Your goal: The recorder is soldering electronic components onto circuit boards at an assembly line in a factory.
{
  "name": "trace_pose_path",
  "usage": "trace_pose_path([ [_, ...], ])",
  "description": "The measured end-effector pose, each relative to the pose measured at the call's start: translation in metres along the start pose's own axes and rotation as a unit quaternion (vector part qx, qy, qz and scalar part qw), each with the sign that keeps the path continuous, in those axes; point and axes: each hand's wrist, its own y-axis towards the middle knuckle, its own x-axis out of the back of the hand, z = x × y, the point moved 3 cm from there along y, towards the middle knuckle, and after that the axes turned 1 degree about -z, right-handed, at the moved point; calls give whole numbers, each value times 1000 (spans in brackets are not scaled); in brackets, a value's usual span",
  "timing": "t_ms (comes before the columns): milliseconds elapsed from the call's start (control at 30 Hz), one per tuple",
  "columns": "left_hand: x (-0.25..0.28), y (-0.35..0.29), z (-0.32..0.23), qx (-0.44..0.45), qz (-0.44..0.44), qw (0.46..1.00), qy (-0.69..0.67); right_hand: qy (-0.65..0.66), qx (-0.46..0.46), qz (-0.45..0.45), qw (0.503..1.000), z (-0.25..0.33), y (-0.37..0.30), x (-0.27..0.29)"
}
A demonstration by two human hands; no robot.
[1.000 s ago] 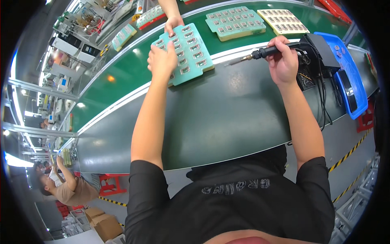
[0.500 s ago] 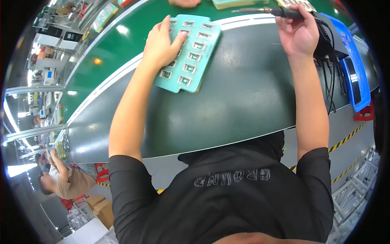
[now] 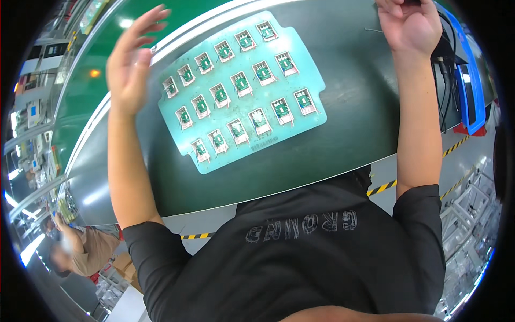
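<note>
A flat teal tray (image 3: 310,75) lies slanted on the dark work surface in front of me. Small green circuit boards (image 3: 241,83) with thin wires sit in its rows of cutouts. My left hand (image 3: 127,75) is raised off the tray's far left end, fingers apart and slightly blurred, holding nothing. At the top right, my right hand (image 3: 412,29) has its fingers curled round the dark handle of what looks like a soldering iron (image 3: 412,2). The upper frame edge cuts off most of that tool and my fingertips.
A black box with hanging cables (image 3: 442,70) stands to the right of my right forearm. Beside it is a blue tray (image 3: 475,112). A white-edged rail (image 3: 99,126) borders a green surface (image 3: 88,107) at the left. Another person (image 3: 91,249) works farther left.
The teal tray has turned crosswise and come nearer to me. My left hand has let go of it and moved left. My right hand, with the soldering iron, has risen toward the frame's upper edge.
</note>
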Motion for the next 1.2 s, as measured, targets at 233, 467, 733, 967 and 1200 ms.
trace_pose_path([
  [233, 10, -53, 59, 208, -186, 960, -35, -104, 41, 27, 993, -7, -5, 8],
  [467, 5, -44, 39, 131, -94, 981, 105, -162, 49, 147, 974, 13, -5, 17],
  [733, 4, -37, 29, 139, -79, 979, 126, -237, 31, 166, 957, 41, -2, 48],
  [967, 5, -37, 17, 153, -92, 978, 106, -243, 44, 194, 949, 68, 9, 63],
  [1200, 10, -28, -2, 145, -81, 982, 93, -247, 66, 240, 936, 78, -15, 22],
])
